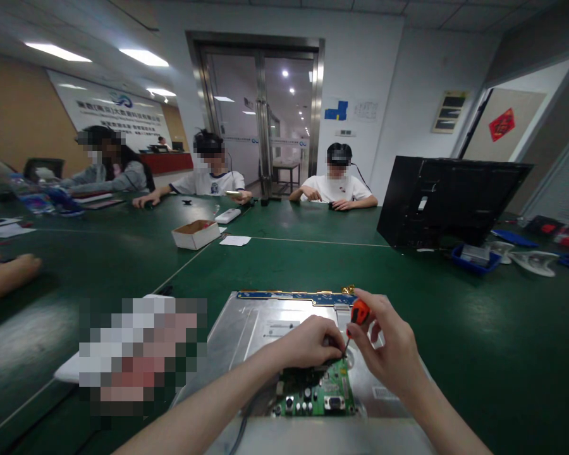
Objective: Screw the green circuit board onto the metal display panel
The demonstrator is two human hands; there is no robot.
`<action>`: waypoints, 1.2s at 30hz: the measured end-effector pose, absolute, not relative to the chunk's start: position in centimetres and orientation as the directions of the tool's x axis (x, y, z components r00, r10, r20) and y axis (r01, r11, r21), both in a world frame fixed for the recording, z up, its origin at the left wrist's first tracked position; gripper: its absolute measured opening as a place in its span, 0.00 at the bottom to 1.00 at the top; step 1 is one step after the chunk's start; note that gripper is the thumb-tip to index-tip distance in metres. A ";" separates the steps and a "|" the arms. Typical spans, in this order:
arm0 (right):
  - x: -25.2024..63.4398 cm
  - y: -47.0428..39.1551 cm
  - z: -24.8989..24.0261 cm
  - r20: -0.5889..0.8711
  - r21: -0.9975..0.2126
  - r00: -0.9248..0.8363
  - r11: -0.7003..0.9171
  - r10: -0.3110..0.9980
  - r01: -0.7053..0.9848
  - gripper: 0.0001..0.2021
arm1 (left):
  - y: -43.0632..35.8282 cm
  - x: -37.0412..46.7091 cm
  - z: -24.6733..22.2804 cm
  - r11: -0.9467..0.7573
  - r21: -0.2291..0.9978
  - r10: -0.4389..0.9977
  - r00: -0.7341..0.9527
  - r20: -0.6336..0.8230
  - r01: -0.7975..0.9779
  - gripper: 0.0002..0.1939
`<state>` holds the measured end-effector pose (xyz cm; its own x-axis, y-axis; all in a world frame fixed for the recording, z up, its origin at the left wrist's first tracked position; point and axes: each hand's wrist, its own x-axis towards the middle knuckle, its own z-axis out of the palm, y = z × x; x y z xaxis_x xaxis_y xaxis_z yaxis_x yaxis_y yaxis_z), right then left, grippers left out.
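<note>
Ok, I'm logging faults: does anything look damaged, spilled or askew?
Nothing stands out: the green circuit board lies on the metal panel; the right hand points the orange screwdriver at the board's far edge, beside the left hand.

An orange-black screwdriver [359, 312] tilts tip-down at a green circuit board [332, 387]; flat silvery panel [247, 323] beneath.

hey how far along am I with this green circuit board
The green circuit board already sits on the metal panel. Your right hand holds the orange screwdriver at the board's far corner, your left hand near the tip. That corner looks unfinished; I can't tell what else remains.
</note>
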<state>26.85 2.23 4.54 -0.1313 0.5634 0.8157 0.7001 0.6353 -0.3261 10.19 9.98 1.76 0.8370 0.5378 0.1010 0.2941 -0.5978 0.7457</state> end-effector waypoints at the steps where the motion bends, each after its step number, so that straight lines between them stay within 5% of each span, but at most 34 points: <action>1: 26.8 2.2 4.6 0.806 -0.338 -0.130 0.630 0.577 0.699 0.20 | 9.9 10.2 1.8 -0.597 0.744 0.541 0.836 0.098 0.299 0.08; 36: 26.9 2.6 4.2 0.843 -0.344 -0.056 0.616 0.535 0.708 0.15 | 10.1 10.2 1.5 -0.593 0.751 0.540 0.835 0.103 0.291 0.08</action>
<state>26.92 2.58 4.17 -0.0557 0.5349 0.8431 0.7083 0.6163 -0.3442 10.18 10.13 1.52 0.8351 0.5405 0.1028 0.2912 -0.5928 0.7509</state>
